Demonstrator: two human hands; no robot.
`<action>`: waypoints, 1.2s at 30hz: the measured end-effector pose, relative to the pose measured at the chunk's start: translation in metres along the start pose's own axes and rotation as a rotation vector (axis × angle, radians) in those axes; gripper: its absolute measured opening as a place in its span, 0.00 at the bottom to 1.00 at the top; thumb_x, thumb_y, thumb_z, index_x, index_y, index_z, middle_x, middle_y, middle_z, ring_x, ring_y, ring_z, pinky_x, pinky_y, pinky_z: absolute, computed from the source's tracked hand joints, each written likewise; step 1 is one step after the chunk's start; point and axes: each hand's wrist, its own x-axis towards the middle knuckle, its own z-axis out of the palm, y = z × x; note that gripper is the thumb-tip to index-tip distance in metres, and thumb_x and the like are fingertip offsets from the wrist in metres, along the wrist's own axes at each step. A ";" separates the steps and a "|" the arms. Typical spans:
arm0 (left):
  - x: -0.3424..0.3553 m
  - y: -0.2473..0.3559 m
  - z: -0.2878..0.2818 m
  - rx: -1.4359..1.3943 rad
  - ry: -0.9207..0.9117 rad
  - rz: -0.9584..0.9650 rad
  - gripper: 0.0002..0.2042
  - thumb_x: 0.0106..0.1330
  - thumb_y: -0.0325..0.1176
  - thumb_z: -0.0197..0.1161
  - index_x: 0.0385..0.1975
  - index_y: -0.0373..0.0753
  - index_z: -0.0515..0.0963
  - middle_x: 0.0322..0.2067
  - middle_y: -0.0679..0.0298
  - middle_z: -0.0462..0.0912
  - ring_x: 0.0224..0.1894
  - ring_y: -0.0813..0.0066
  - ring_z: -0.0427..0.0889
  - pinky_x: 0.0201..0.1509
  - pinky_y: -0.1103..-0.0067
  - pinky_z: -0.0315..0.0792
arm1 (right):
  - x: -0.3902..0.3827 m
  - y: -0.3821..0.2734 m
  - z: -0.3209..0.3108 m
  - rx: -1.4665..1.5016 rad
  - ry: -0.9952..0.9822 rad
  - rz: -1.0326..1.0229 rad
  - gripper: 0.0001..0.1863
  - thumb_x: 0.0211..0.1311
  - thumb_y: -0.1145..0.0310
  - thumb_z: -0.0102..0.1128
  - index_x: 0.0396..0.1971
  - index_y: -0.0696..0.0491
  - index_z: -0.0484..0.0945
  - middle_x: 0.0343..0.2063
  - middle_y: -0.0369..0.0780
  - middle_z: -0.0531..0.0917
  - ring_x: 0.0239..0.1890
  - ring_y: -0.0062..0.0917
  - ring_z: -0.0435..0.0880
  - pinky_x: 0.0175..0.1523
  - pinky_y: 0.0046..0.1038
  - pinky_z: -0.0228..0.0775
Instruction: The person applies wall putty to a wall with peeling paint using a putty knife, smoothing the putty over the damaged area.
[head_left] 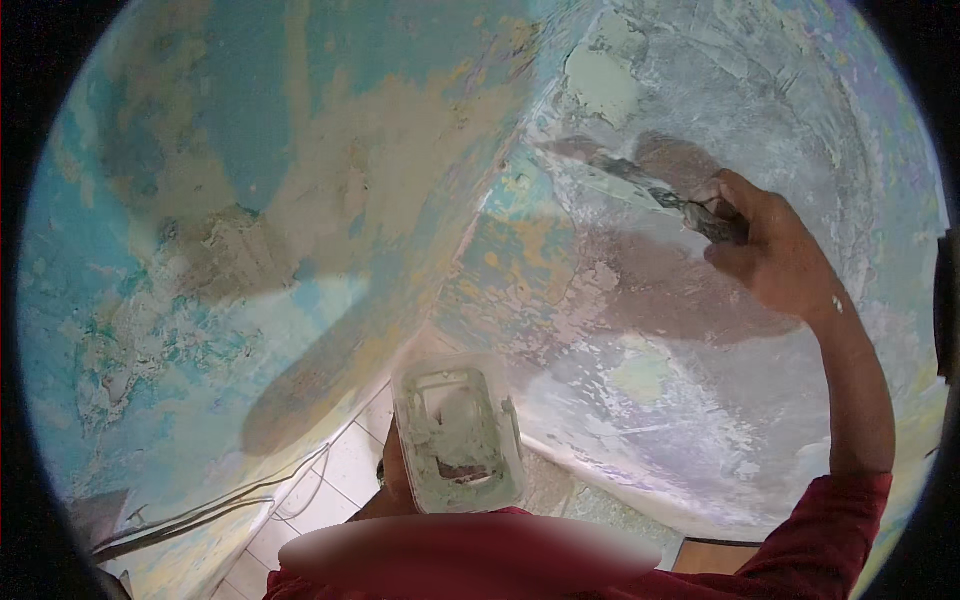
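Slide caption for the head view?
Right hand with a scraper at a patchy wall, left hand supporting a plastic tub.

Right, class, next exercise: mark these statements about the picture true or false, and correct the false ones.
1. The right hand grips a putty knife. True.
2. The rectangular plastic tub stands on the floor tiles. False: it is held up, with the mostly hidden left hand at its side.
3. Pale putty lies inside the tub. True.
4. The right sleeve is bright blue. False: it is dark red.
5. Cables run at the lower left. True.
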 end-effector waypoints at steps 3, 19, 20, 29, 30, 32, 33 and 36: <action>-0.001 0.000 -0.002 -0.032 0.045 0.002 0.43 0.65 0.69 0.52 0.72 0.43 0.60 0.64 0.46 0.69 0.64 0.45 0.71 0.65 0.48 0.69 | 0.014 0.004 0.003 0.015 -0.035 -0.079 0.15 0.62 0.72 0.60 0.48 0.59 0.77 0.27 0.51 0.83 0.29 0.39 0.82 0.38 0.40 0.72; 0.006 -0.006 -0.021 0.016 0.106 0.036 0.47 0.61 0.74 0.51 0.71 0.42 0.61 0.63 0.45 0.71 0.61 0.43 0.74 0.62 0.47 0.72 | 0.088 0.001 0.051 -0.661 0.355 -0.466 0.18 0.65 0.71 0.59 0.55 0.52 0.76 0.34 0.49 0.86 0.35 0.42 0.87 0.39 0.42 0.82; 0.006 -0.004 -0.024 0.014 0.085 0.013 0.47 0.61 0.75 0.50 0.71 0.42 0.61 0.63 0.45 0.70 0.62 0.43 0.74 0.62 0.46 0.71 | 0.084 -0.003 0.050 -0.707 0.324 -0.372 0.18 0.65 0.71 0.59 0.55 0.53 0.76 0.34 0.50 0.86 0.35 0.42 0.87 0.38 0.41 0.82; 0.005 -0.011 -0.015 -0.058 -0.002 0.001 0.42 0.68 0.70 0.43 0.73 0.44 0.60 0.67 0.51 0.68 0.65 0.46 0.70 0.67 0.48 0.65 | 0.008 0.003 -0.001 -0.674 0.228 -0.210 0.11 0.62 0.73 0.59 0.44 0.54 0.83 0.32 0.50 0.85 0.35 0.40 0.88 0.40 0.41 0.81; 0.005 -0.012 -0.012 -0.058 -0.060 0.007 0.42 0.69 0.70 0.42 0.73 0.44 0.59 0.67 0.51 0.68 0.65 0.46 0.70 0.67 0.48 0.65 | 0.005 -0.004 -0.008 -0.684 0.231 -0.207 0.11 0.62 0.73 0.59 0.44 0.54 0.83 0.32 0.50 0.85 0.35 0.40 0.88 0.40 0.41 0.81; 0.008 -0.013 -0.023 -0.072 -0.032 -0.004 0.42 0.69 0.70 0.42 0.73 0.43 0.60 0.66 0.51 0.68 0.65 0.46 0.71 0.67 0.48 0.66 | 0.005 -0.022 -0.016 -0.796 0.254 -0.335 0.10 0.62 0.72 0.59 0.42 0.54 0.84 0.30 0.50 0.85 0.35 0.38 0.88 0.41 0.39 0.82; 0.011 -0.013 -0.028 -0.083 0.005 -0.012 0.42 0.69 0.70 0.42 0.73 0.43 0.60 0.66 0.51 0.69 0.65 0.46 0.71 0.67 0.49 0.66 | 0.012 -0.029 -0.016 -0.808 0.256 -0.332 0.10 0.62 0.72 0.59 0.42 0.54 0.84 0.30 0.50 0.85 0.35 0.38 0.88 0.41 0.39 0.82; 0.017 -0.015 -0.029 -0.263 -0.126 -0.050 0.41 0.70 0.69 0.41 0.72 0.43 0.60 0.65 0.50 0.69 0.64 0.46 0.72 0.66 0.48 0.67 | 0.041 -0.057 -0.017 -0.962 0.219 -0.506 0.09 0.57 0.75 0.63 0.37 0.54 0.85 0.29 0.46 0.84 0.32 0.38 0.86 0.38 0.41 0.79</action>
